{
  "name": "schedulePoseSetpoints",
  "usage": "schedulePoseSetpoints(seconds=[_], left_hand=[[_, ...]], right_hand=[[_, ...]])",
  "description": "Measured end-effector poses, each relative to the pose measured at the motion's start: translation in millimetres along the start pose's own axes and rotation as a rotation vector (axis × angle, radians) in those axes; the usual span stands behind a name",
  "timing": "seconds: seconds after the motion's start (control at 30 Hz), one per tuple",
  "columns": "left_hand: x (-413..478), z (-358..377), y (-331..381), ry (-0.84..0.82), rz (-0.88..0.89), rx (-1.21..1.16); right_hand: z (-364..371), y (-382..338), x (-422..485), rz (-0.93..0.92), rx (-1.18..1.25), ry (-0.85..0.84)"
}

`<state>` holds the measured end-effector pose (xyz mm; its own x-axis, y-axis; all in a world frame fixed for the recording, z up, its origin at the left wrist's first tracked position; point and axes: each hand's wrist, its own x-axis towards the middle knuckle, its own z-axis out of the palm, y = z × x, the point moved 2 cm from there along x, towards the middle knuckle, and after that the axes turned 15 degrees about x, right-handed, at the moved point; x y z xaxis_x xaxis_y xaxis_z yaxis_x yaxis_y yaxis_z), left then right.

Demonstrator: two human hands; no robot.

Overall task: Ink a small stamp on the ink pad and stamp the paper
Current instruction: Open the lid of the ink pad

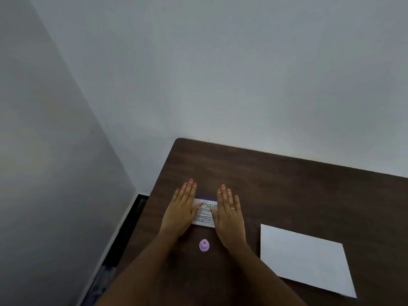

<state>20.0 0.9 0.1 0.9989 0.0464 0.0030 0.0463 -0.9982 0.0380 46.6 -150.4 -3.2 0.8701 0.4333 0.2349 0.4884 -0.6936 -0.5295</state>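
With both flat open hands, left hand (181, 214) and right hand (229, 214), flanking the white-labelled rectangular stamp pad tin (204, 214), the small lilac plastic stamp (204, 245) sits just behind, between the wrists, probably marginally nearer the right.

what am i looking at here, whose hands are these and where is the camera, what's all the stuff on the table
There is no machine here. One camera sits on a person's head and looks forward and down, so the bare arms reach in from the bottom of the picture. The left hand and right hand lie flat, fingers spread, on either side of a closed stamp pad on a dark brown table. Neither hand holds anything. A small purple stamp stands on the table between the wrists, nearer the person. A blank white sheet of paper lies to the right. Behind are plain walls.
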Motion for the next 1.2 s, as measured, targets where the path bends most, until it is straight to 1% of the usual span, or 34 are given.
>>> schedulePoseSetpoints(seconds=[0.03, 0.13, 0.23, 0.33, 0.43, 0.5, 0.63, 0.7, 0.83, 0.9, 0.97, 1.07, 1.13, 1.2], left_hand=[[-1.0, 2.0, -1.0, -0.045, 0.015, -0.015], [-0.3, 6.6, -4.1, -0.17, 0.048, -0.094], [0.8, 7.5, -6.4, -0.312, 0.092, -0.157], [4.2, 7.6, -14.4, -0.427, 0.142, -0.155], [5.7, 9.2, -22.2, -0.449, 0.202, -0.116], [5.8, 12.1, -26.2, -0.406, 0.22, -0.113], [-4.5, 23.3, -25.4, -0.218, 0.229, -0.198], [-10.3, 28.5, -24.6, -0.137, 0.207, -0.201], [-10.9, 29.4, -25.2, -0.088, 0.176, -0.225], [-10.9, 26.5, -25.5, -0.067, 0.166, -0.278], [-10.1, 27.4, -26.5, -0.072, 0.146, -0.299], [-8.5, 30.1, -27.4, -0.088, 0.108, -0.295], [-6.9, 32.3, -28.3, -0.103, 0.095, -0.294], [-6.4, 34.7, -27.8, -0.112, 0.103, -0.283]], right_hand=[[0.6, 0.9, -1.2, 0.007, 0.018, -0.01], [6.3, 8.5, -4.2, 0.047, 0.059, -0.151], [9.4, 19.3, -6.0, 0.079, 0.167, -0.281], [5.5, 30.0, -6.2, 0.065, 0.23, -0.404], [-0.1, 38.9, -3.8, 0.029, 0.231, -0.496], [-2.4, 42.4, -2.0, 0.0, 0.218, -0.518], [-3.5, 43.3, -1.5, -0.018, 0.239, -0.499], [-4.7, 42.8, -2.5, -0.017, 0.244, -0.485], [-11.2, 42.4, 1.6, 0.006, 0.294, -0.495], [-17.7, 41.0, 10.0, 0.076, 0.391, -0.49], [-26.3, 40.6, 22.0, 0.166, 0.553, -0.42], [-34.7, 38.1, 43.4, 0.263, 0.759, -0.261], [-33.7, 37.5, 60.0, 0.287, 0.787, -0.141], [-29.1, 39.1, 74.1, 0.273, 0.743, -0.049]])
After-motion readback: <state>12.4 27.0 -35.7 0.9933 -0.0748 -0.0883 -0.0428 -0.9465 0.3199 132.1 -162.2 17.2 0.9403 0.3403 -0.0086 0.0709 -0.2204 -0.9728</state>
